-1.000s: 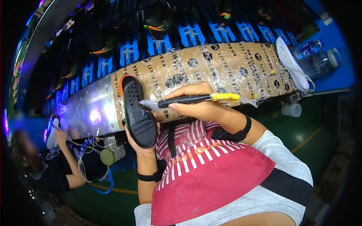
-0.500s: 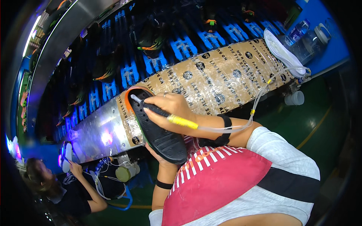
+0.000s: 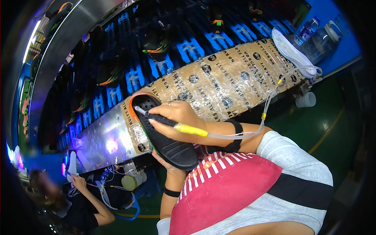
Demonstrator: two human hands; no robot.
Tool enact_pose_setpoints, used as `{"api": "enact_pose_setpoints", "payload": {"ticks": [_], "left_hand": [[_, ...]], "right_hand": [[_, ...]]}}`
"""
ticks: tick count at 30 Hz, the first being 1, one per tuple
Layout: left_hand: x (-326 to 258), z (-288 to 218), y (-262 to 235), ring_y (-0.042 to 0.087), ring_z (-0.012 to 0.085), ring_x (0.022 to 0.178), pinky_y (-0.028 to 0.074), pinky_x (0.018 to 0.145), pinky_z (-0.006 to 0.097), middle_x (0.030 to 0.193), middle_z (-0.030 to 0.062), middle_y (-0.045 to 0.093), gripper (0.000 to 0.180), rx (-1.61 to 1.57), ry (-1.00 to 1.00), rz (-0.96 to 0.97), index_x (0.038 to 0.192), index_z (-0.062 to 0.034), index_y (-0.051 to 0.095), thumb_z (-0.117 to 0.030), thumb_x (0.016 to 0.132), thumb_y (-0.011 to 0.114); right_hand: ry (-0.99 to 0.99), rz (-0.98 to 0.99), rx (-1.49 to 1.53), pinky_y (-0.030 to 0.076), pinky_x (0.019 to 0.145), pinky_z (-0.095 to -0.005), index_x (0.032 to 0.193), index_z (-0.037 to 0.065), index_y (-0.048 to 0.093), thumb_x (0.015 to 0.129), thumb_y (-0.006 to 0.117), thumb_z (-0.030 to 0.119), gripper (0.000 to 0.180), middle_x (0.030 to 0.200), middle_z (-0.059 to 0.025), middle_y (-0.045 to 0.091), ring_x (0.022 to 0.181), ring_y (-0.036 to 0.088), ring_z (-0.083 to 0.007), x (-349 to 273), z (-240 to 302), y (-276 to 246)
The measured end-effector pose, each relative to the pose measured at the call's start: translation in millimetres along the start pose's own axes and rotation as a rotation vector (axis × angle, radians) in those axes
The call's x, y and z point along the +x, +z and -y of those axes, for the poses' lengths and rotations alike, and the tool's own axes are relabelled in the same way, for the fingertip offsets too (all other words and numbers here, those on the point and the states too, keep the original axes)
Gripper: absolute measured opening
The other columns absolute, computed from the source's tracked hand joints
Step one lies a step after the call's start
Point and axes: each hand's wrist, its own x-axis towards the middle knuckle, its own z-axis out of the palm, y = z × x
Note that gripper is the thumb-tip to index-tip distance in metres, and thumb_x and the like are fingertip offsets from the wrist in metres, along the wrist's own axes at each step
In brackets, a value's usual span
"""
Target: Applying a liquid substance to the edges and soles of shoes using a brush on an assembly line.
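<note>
My left hand (image 3: 167,164) grips a shoe sole (image 3: 172,150) from below, near its lower end; most of the fingers are hidden under it. The sole is black inside, with round holes at its far end and an orange and green side wall. It lies tilted over the bench edge. My right hand (image 3: 183,118) is closed around a pen-like brush (image 3: 162,118) with a black grip, a yellow-wrapped rear and a clear tube (image 3: 235,136) trailing back. Its pale tip is against the inner left edge of the sole, near the orange end.
Taped brown cardboard covers the bench (image 3: 219,84). Beyond runs a rack of blue holders (image 3: 190,50) with dark shoe parts. A white sole (image 3: 291,51) and bottles (image 3: 307,31) stand at the far right. At lower left, a co-worker's hand (image 3: 79,182) holds a white sole.
The brush tip has moved a little down along the sole's inner left edge. The sole's lower end has shifted slightly right. The co-worker at lower left has leaned lower.
</note>
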Motion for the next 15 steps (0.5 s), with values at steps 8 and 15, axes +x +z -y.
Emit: {"api": "enact_pose_setpoints", "payload": {"ticks": [8, 15], "left_hand": [[7, 2, -2, 0.032, 0.0255, 0.126, 0.026, 0.105, 0.041, 0.138, 0.0046, 0.031, 0.079, 0.067, 0.067, -0.137, 0.139, -0.0170, 0.024, -0.069, 0.080, 0.030], [7, 2, 13, 0.034, 0.0233, 0.124, 0.028, 0.104, 0.040, 0.137, 0.0047, 0.032, 0.079, 0.210, 0.129, -0.232, 0.138, -0.0155, 0.024, -0.069, 0.081, 0.033]], "right_hand": [[-0.032, 0.180, 0.256, 0.048, 0.058, -0.0306, 0.084, 0.003, 0.064, 0.070, 0.069, 0.013, 0.018, 0.072, -0.0110, 0.062, 0.065, 0.062, -0.0252, -3, 4, 1], [-0.158, 0.201, -0.189, 0.046, 0.056, -0.0340, 0.086, 0.005, 0.060, 0.070, 0.064, 0.012, 0.018, 0.069, -0.0088, 0.056, 0.062, 0.057, -0.0244, -7, -1, 7]]}}
